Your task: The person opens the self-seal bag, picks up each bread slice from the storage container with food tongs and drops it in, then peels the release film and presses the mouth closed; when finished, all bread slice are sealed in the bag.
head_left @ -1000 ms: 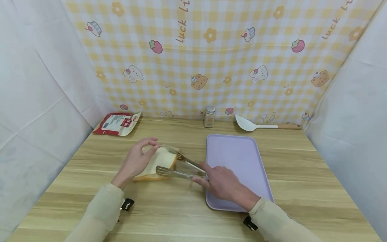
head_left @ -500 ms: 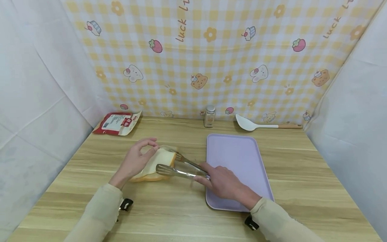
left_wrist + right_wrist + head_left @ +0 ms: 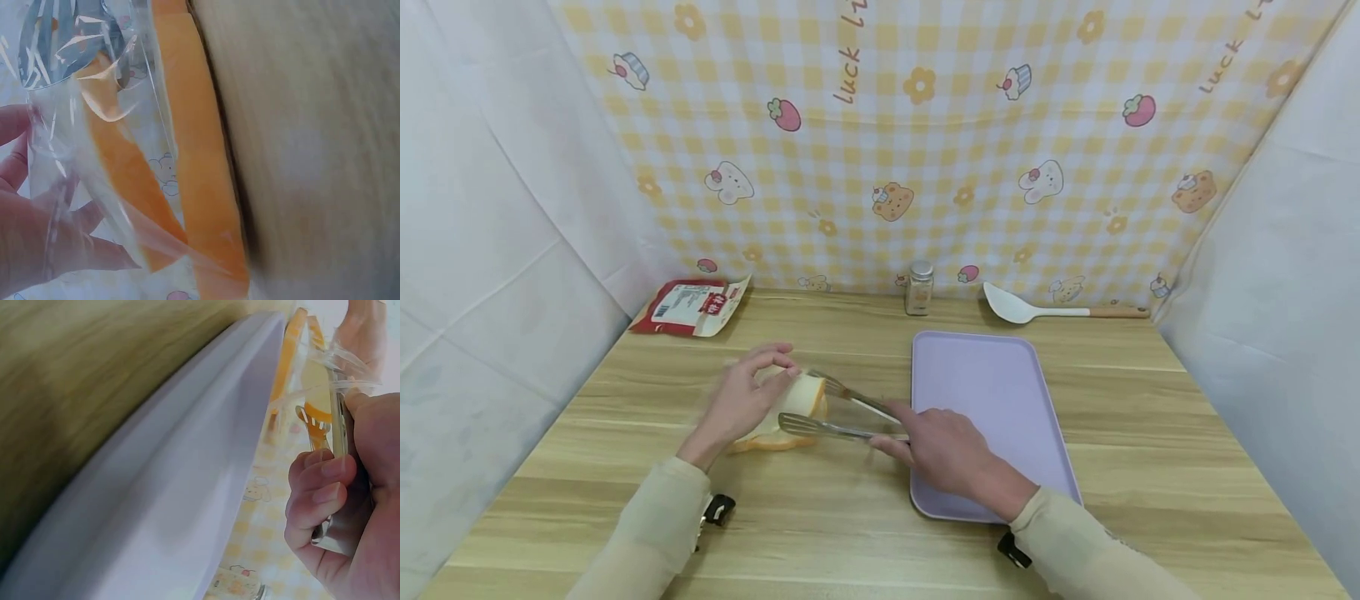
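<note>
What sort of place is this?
Probably a kitchen-style table set up for food work: the bread and tongs suggest food prep, while the checked cloth behind looks like a backdrop.

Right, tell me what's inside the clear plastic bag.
At least two white bread slices with orange-brown crusts. One slotted end of the silver metal tongs shows through the bag, perhaps inside too. In the head view, the left hand hides part of the bread.
</note>
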### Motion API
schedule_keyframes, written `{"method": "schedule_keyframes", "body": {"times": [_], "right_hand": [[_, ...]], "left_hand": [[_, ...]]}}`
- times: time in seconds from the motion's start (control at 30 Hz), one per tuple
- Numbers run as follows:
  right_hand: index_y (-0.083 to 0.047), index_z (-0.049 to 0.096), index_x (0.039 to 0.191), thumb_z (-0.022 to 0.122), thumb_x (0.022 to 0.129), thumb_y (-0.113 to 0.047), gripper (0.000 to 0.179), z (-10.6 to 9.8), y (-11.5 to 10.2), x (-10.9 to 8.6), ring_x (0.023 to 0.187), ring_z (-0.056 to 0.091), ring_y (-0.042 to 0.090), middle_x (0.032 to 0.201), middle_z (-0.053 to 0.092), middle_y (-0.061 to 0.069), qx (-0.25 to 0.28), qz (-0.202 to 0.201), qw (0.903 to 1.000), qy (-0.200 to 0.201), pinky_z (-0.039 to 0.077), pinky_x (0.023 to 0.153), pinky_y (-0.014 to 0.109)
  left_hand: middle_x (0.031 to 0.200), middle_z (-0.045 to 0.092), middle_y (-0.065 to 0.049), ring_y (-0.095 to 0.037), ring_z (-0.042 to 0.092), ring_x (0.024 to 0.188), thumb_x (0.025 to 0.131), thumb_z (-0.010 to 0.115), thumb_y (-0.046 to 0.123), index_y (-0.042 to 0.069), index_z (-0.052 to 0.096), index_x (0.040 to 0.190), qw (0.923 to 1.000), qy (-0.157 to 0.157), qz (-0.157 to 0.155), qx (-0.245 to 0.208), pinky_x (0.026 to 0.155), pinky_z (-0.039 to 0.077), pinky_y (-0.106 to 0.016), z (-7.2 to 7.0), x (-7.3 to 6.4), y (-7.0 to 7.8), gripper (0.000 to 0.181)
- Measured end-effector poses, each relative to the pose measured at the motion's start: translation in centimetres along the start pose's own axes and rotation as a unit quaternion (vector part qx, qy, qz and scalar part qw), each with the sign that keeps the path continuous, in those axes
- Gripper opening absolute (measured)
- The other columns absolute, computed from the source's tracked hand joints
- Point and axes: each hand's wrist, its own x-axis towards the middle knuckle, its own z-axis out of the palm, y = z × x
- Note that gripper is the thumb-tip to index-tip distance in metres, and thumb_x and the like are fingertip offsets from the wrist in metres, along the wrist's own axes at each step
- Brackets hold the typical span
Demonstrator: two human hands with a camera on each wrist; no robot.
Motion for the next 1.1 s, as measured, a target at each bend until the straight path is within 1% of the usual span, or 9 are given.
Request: {"method": "schedule_keyframes", "body": {"times": [0.1, 0.3, 0.4, 0.6, 0.7, 0.83, 0.93, 1.0, 1.1], "right_hand": [[-0.015, 0.050, 0.148, 0.051, 0.106, -0.061, 0.062, 0.1, 0.1, 0.0, 0.052, 0.048, 0.012, 0.054, 0.046, -0.004, -0.004, 0.001, 1.0000, -0.005, 0.040, 0.047, 0.029], [-0.014, 0.052, 0.139, 0.051, 0.103, -0.067, 0.064, -0.1, 0.5, -0.1, 0.054, 0.049, 0.012, 0.056, 0.048, -0.004, 0.000, 0.010, 0.9995, -0.031, 0.041, 0.047, 0.031], [-0.013, 0.051, 0.141, 0.051, 0.102, -0.070, 0.069, -0.4, 0.6, -0.2, 0.054, 0.050, 0.012, 0.057, 0.050, -0.004, 0.006, 0.016, 0.9988, -0.046, 0.043, 0.049, 0.032], [-0.014, 0.051, 0.144, 0.054, 0.100, -0.070, 0.072, -1.4, 1.0, -0.6, 0.058, 0.052, 0.013, 0.060, 0.051, -0.003, 0.010, 0.026, 0.9980, -0.058, 0.045, 0.053, 0.034], [-0.015, 0.050, 0.145, 0.057, 0.100, -0.069, 0.071, -1.7, 1.3, -0.7, 0.061, 0.053, 0.013, 0.064, 0.053, -0.003, 0.009, 0.029, 0.9978, -0.060, 0.046, 0.054, 0.034], [-0.015, 0.051, 0.145, 0.059, 0.099, -0.067, 0.070, -2.1, 1.6, -0.8, 0.063, 0.055, 0.012, 0.071, 0.057, -0.003, 0.002, 0.022, 0.9980, -0.058, 0.046, 0.054, 0.034], [-0.016, 0.053, 0.144, 0.061, 0.098, -0.067, 0.069, -2.3, 1.9, -0.8, 0.069, 0.060, 0.015, 0.079, 0.063, 0.000, -0.004, 0.018, 0.9984, -0.054, 0.050, 0.057, 0.037], [-0.016, 0.054, 0.144, 0.063, 0.097, -0.067, 0.070, -2.5, 2.1, -0.8, 0.074, 0.063, 0.016, 0.086, 0.067, 0.002, -0.002, 0.017, 0.9985, -0.052, 0.052, 0.060, 0.040], [-0.016, 0.055, 0.145, 0.064, 0.096, -0.067, 0.071, -2.7, 2.4, -0.9, 0.079, 0.064, 0.017, 0.091, 0.069, 0.003, 0.009, 0.020, 0.9982, -0.056, 0.054, 0.065, 0.042]], "left_hand": [[0.156, 0.054, -0.019, -0.046, 0.042, 0.149, 0.107, 0.064, 0.024, 0.004, 0.073, 0.111, 1.0000, -0.002, 0.005, 0.007, 0.113, 0.040, -0.072, 0.0, 0.0, -0.1, 0.021], [0.158, 0.052, -0.017, -0.046, 0.040, 0.151, 0.108, 0.062, 0.025, 0.007, 0.072, 0.114, 0.9995, -0.009, -0.004, 0.029, 0.114, 0.039, -0.072, -0.4, 0.0, -0.4, 0.023], [0.159, 0.050, -0.016, -0.046, 0.038, 0.152, 0.109, 0.061, 0.026, 0.007, 0.072, 0.115, 0.9996, -0.013, -0.012, 0.024, 0.114, 0.039, -0.073, -0.5, -0.1, -0.4, 0.023], [0.158, 0.050, -0.019, -0.048, 0.039, 0.150, 0.109, 0.061, 0.026, 0.006, 0.071, 0.114, 0.9995, -0.015, -0.007, 0.025, 0.114, 0.038, -0.073, -0.5, -0.1, -0.2, 0.023], [0.156, 0.052, -0.020, -0.048, 0.041, 0.149, 0.108, 0.061, 0.023, 0.006, 0.071, 0.112, 0.9995, -0.018, -0.005, 0.025, 0.111, 0.042, -0.072, -0.4, -0.2, -0.2, 0.021], [0.151, 0.057, -0.024, -0.049, 0.047, 0.144, 0.107, 0.062, 0.022, 0.006, 0.072, 0.110, 0.9985, -0.031, 0.008, 0.044, 0.109, 0.046, -0.069, 0.0, -0.2, -0.3, 0.018], [0.148, 0.060, -0.024, -0.050, 0.050, 0.142, 0.107, 0.063, 0.024, 0.008, 0.072, 0.109, 0.9969, -0.043, 0.018, 0.063, 0.112, 0.042, -0.070, 0.3, -0.2, -0.5, 0.018], [0.147, 0.061, -0.023, -0.050, 0.050, 0.142, 0.107, 0.063, 0.026, 0.009, 0.073, 0.110, 0.9961, -0.052, 0.019, 0.068, 0.115, 0.039, -0.071, 0.5, -0.2, -0.5, 0.020], [0.148, 0.060, -0.022, -0.051, 0.049, 0.143, 0.108, 0.062, 0.028, 0.009, 0.073, 0.114, 0.9955, -0.064, 0.019, 0.067, 0.115, 0.039, -0.072, 0.6, -0.3, -0.4, 0.023]]}}
